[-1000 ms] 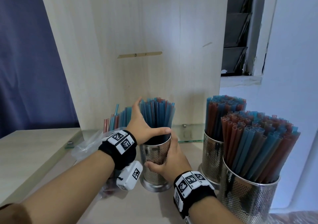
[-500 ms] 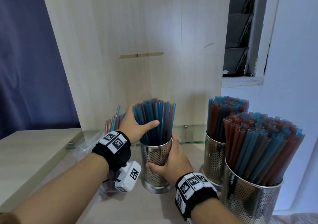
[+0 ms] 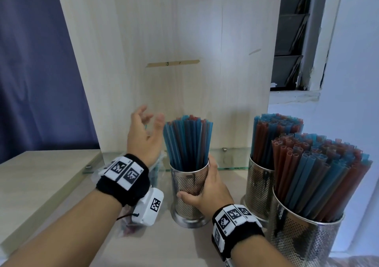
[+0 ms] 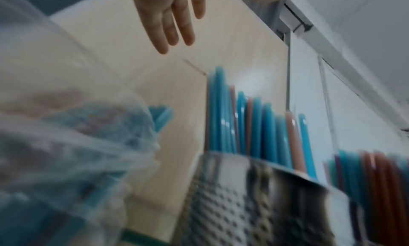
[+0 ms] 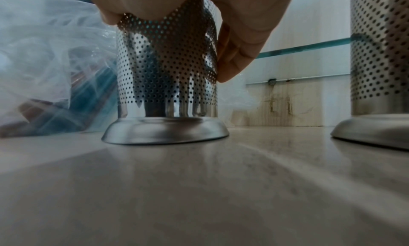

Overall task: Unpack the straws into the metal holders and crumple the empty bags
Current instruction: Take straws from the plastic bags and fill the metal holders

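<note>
Three perforated steel straw holders on pale table (image 3: 155, 246). Right hand (image 3: 207, 191) grip wraps middle-frame holder (image 3: 189, 186), half full of blue and brown straws (image 3: 187, 141). Left hand (image 3: 144, 137) open, fingers spread, beside straw tops, not touching. Clear plastic bag (image 5: 44, 61) with leftover straws lies lower left.

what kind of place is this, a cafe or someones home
Hard to say; it looks like a drinks stall or cafe back counter. Three perforated metal holders packed with straws, a bulk plastic bag of more, and a pale counter by a louvred window.
</note>
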The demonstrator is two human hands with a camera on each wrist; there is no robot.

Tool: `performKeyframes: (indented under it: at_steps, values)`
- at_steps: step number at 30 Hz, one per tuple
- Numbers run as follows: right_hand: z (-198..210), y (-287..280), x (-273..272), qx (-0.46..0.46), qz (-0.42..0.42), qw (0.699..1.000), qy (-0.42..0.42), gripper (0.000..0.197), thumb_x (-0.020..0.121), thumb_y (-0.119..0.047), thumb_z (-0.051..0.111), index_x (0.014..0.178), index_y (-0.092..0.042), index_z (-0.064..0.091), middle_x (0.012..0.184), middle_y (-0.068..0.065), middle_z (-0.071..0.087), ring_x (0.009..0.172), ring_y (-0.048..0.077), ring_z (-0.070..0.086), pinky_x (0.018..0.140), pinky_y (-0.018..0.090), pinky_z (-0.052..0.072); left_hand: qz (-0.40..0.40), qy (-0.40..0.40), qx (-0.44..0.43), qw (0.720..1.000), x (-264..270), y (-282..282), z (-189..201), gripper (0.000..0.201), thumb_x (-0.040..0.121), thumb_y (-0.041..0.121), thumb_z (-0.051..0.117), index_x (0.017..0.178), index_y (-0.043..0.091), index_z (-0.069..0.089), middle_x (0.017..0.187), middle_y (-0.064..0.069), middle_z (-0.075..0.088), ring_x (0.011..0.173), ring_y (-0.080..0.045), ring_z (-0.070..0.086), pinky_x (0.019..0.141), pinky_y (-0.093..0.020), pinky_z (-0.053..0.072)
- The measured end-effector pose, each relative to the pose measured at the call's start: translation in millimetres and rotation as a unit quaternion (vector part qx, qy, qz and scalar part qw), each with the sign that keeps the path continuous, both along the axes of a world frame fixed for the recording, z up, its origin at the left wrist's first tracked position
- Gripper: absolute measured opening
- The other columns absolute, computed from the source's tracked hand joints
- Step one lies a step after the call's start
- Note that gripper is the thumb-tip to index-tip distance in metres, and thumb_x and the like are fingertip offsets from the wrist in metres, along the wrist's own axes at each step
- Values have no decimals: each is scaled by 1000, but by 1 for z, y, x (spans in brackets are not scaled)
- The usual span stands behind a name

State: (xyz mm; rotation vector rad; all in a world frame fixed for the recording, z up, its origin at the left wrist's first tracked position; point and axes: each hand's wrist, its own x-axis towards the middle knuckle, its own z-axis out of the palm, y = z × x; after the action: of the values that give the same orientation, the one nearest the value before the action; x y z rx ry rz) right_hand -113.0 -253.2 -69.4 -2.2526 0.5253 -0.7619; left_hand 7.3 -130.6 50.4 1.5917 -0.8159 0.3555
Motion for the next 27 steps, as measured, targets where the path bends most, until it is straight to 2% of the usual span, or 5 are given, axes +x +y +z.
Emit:
performKeyframes:
  at_steps: [3,6,13,21,27]
  values:
    - [1,-1,0,-4,0,1000,8,130,59,-58,85,146,-41,-10,150,-5,37,130,17,48,104,34,44,86,1,-6,996,24,20,1,80,84,69,46,144,19,33,140,-3,48,130,-16,44,108,-38,38]
    - [1,0,0,-4,0,1000,10,130,59,-58,85,146,-41,-10,151,-3,36,132,17,47,106,35,44,158,49,144,976,55,34,-11,101,74,75,60,150,18,23,151,-11,37,139,-30,34,112,-50,32]
    - [0,1,1,0,-5,1000,3,130,58,-57,85,147,-41,-8,151,-4,39,131,17,49,105,35,45,94,112,357,923,69,41,-60,155,37,82,76,153,24,-8,161,-14,16,144,-37,26,114,-56,29]
    - [-1,2,2,-5,-6,1000,6,129,58,-57,85,146,-44,-9,151,-4,39,130,16,49,103,33,46,60,65,178,980,54,49,-84,117,62,30,91,153,22,17,141,-1,51,117,-17,55,103,-37,43]
    - [-2,-1,2,-8,-3,1000,4,130,58,-57,85,147,-41,-9,151,-4,38,130,16,48,104,34,46,32,-22,201,979,49,81,-91,95,65,33,88,140,24,31,118,13,55,105,-7,56,92,-28,47]
